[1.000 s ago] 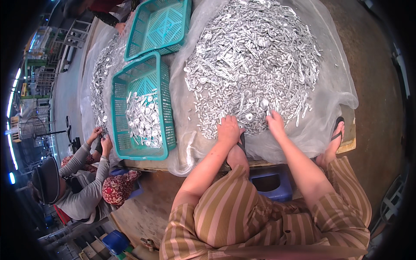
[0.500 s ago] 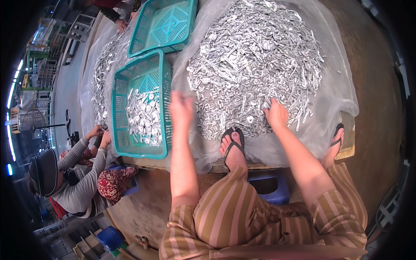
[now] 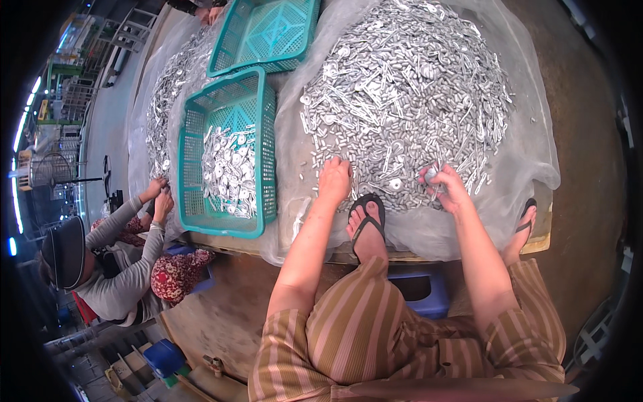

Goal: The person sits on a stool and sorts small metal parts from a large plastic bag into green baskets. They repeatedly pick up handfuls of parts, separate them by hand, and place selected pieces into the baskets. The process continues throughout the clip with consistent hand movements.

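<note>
A broad heap of small silver metal parts [image 3: 402, 94], made up of short pellets, thin strips and round-headed pieces, lies on clear plastic sheeting [image 3: 536, 161]. At the heap's near left edge, my left hand [image 3: 335, 181] reaches down with its fingers curled together; whatever they pinch is hidden. My right hand [image 3: 450, 187] is closed around a silver metal part [image 3: 431, 175] with a rounded end, and thin strips show by its fingers. Left of my left hand stands a green plastic basket [image 3: 268, 154] holding several flat, round-headed silver pieces [image 3: 229, 171].
Behind it is a second green basket [image 3: 264, 33]. My sandalled foot [image 3: 366, 224] rests on the table's near edge. At left, a person in grey sleeves [image 3: 117, 281] works at another heap [image 3: 164, 114]; another person's hands [image 3: 209, 13] show at the far left.
My left hand has moved right, from beside the basket to the heap's near edge. My right hand has shifted slightly right and nearer, now with a silver part plainly in its fingers.
</note>
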Available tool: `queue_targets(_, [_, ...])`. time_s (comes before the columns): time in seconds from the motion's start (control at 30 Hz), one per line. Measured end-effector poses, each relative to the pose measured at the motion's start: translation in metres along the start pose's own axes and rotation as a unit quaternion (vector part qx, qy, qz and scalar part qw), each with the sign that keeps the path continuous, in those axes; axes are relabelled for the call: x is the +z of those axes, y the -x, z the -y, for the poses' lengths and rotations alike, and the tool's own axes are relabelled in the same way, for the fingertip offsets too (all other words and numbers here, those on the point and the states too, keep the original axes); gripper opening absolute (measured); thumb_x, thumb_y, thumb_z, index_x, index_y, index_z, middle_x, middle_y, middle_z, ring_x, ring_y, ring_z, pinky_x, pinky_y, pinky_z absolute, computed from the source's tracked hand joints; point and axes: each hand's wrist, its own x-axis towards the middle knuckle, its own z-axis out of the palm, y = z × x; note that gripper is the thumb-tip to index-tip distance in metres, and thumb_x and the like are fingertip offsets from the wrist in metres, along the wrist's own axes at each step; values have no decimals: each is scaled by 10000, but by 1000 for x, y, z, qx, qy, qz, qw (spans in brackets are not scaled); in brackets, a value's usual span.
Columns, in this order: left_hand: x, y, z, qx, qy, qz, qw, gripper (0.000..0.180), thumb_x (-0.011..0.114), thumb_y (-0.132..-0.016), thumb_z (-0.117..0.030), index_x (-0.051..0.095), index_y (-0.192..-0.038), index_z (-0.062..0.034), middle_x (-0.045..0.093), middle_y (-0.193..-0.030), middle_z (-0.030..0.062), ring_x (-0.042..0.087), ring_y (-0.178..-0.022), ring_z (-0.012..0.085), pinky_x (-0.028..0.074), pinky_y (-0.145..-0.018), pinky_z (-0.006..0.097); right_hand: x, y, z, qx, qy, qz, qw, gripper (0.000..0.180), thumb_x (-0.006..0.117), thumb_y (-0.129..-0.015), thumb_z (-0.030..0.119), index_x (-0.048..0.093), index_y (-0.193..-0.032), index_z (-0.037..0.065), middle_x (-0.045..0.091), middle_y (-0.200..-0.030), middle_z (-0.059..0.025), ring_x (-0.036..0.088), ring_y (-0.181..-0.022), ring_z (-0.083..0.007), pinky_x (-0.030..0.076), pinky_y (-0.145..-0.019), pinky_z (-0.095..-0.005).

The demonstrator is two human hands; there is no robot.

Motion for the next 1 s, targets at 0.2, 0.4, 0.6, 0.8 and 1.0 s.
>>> queue_targets(0.2, [3, -5, 31, -59, 68, 34, 995, 200, 664, -724, -182, 570, -876, -93, 569, -1008, 130, 532, -963, 326, 433, -817, 423, 12, 9, 10, -20, -34, 39, 998, 389, 459, -600, -6, 469, -982, 62, 560, -744, -96, 561, -596, -202, 400, -461, -280])
queue_targets(0.4, [-7, -5, 16, -25, 52, 42, 997, 149, 605, -703, -92, 557, -844, -84, 573, -927, 137, 538, -921, 326, 433, -806, 425, 7, -13, -21, 7, 234, 0, 972, 231, 635, -759, 235, 572, -897, 61, 542, -618, -31, 555, -570, -188, 429, -496, -315])
queue_targets(0.6, [-25, -2, 18, -190, 262, 0, 946, 125, 620, -701, -103, 547, -801, -84, 556, -888, 135, 522, -917, 331, 424, -780, 434, 42, -12, -53, -166, 606, -112, 769, 312, 671, -734, 243, 626, -1007, 100, 625, -875, -135, 613, -813, -307, 483, -716, -397])
queue_targets(0.8, [-17, 16, -1, -40, -17, -8, 999, 223, 719, -679, -187, 601, -857, -126, 510, -1001, 74, 460, -1020, 296, 395, -800, 454, 56, -6, -54, -190, 687, -88, 696, 355, 700, -697, 202, 584, -1014, 92, 602, -903, -137, 602, -828, -305, 485, -708, -394])
queue_targets(1.0, [7, 1, 17, -27, 67, 13, 997, 207, 706, -679, -161, 593, -838, -92, 535, -960, 87, 501, -962, 295, 405, -797, 433, 23, -26, -66, -179, 437, -100, 875, 209, 631, -711, 79, 535, -895, 54, 620, -753, -112, 611, -659, -227, 451, -515, -321])
